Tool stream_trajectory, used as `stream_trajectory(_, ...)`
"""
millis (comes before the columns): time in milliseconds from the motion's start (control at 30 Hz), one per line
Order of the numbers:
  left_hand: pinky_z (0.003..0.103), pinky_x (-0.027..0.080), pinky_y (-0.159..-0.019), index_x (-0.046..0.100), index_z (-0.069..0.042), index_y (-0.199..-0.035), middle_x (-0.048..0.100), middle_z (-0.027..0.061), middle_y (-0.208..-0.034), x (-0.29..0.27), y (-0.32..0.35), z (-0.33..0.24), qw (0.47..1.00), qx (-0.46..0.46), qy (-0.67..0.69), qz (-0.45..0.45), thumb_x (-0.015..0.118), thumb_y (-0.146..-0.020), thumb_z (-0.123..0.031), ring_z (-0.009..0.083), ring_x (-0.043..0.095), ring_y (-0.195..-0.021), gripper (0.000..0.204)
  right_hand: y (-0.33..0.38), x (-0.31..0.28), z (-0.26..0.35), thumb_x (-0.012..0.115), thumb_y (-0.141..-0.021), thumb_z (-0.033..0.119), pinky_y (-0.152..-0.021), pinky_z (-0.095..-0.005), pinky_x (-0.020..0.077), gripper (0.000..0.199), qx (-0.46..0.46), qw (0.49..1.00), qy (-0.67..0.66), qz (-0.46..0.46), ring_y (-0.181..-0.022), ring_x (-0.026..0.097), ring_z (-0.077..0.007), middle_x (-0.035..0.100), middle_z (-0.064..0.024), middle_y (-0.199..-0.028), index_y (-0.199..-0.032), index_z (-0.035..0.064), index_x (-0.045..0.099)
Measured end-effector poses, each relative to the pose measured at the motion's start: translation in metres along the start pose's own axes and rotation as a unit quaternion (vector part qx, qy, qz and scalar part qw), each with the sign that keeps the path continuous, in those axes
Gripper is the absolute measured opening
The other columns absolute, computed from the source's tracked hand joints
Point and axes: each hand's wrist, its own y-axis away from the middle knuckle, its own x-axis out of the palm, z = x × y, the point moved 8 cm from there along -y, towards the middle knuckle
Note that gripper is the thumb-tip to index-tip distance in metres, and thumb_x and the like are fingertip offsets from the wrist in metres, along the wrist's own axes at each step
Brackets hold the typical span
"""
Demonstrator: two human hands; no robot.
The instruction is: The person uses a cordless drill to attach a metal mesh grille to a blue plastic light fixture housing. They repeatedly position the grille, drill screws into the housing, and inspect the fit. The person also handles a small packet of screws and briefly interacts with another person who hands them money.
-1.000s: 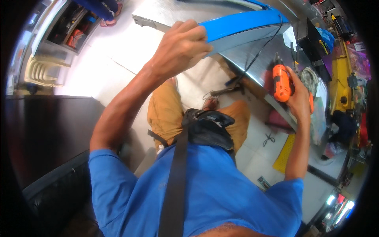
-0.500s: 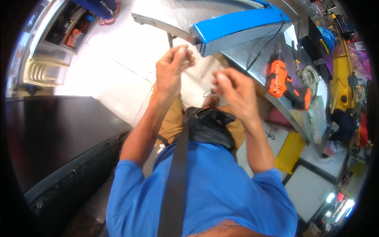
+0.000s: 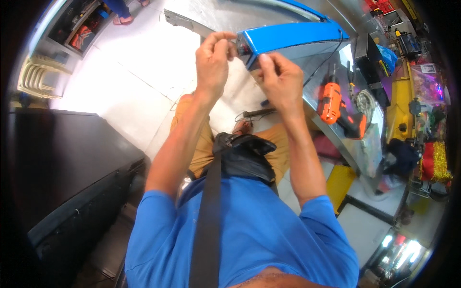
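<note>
Pinching at the near end of the blue panel (image 3: 288,37) with both hands: my left hand (image 3: 212,60) has fingers curled on its end cap, my right hand (image 3: 281,81) is closed just beside it; what it pinches is hidden. The panel lies along the metal bench (image 3: 355,149) edge, orange drill (image 3: 336,108) behind; I'd judge steadying with the left matters most.

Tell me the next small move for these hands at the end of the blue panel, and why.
Probably keep the left hand pinching the near end of the blue panel to steady it while the right hand works its fingers at that corner. Both hands already meet there, and the orange drill lies unheld on the metal bench.
</note>
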Motion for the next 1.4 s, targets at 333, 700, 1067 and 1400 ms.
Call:
stream_trajectory(333, 0.029, 0.049, -0.072, 0.073, -0.004, -0.102, 0.066, 0.0062, -0.094, 0.054, -0.034, -0.036, 0.9, 0.283, -0.282, 0.172, 0.055, -0.095, -0.003, 0.0147, 0.061, -0.081, 0.019, 0.027, 0.034, -0.049, 0.071, -0.097, 0.032, -0.087, -0.0419, 0.0588, 0.035, 0.233, 0.844, -0.477, -0.078, -0.088, 0.068, -0.0237, 0.064, -0.0077, -0.093, -0.111, 0.0019, 0.059)
stream_trajectory(700, 0.037, 0.049, -0.072, 0.067, -0.003, -0.089, 0.061, 0.0083, -0.087, 0.046, -0.012, -0.048, 0.847, 0.411, -0.315, 0.123, 0.052, -0.088, 0.002, 0.0242, 0.057, -0.081, 0.016, 0.031, 0.027, -0.059, 0.085, -0.085, 0.028, -0.077, -0.0413, 0.0625, 0.065, 0.268, 0.845, -0.457, -0.072, -0.085, 0.066, -0.0248, 0.056, -0.0168, -0.11, -0.121, -0.0036, 0.041)
stream_trajectory(1067, 0.036, 0.048, -0.069, 0.063, -0.002, -0.085, 0.054, 0.0076, -0.08, 0.051, -0.017, -0.042, 0.864, 0.389, -0.283, 0.148, 0.05, -0.084, 0.001, 0.0208, 0.054, -0.075, 0.013, 0.035, 0.025, -0.049, 0.08, -0.089, 0.029, -0.09, -0.0427, 0.0589, 0.039, 0.297, 0.853, -0.426, -0.05, -0.09, 0.066, -0.0233, 0.066, -0.0102, -0.097, -0.11, -0.0004, 0.064)
stream_trajectory(1400, 0.039, 0.048, -0.075, 0.062, -0.003, -0.083, 0.054, 0.0078, -0.082, 0.06, -0.016, -0.039, 0.814, 0.452, -0.329, 0.154, 0.052, -0.081, 0.001, 0.0258, 0.052, -0.084, 0.011, 0.043, 0.027, -0.062, 0.082, -0.086, 0.025, -0.08, -0.0393, 0.0586, 0.028, 0.338, 0.814, -0.464, -0.087, -0.082, 0.06, -0.0213, 0.061, -0.0067, -0.094, -0.098, 0.0059, 0.066)
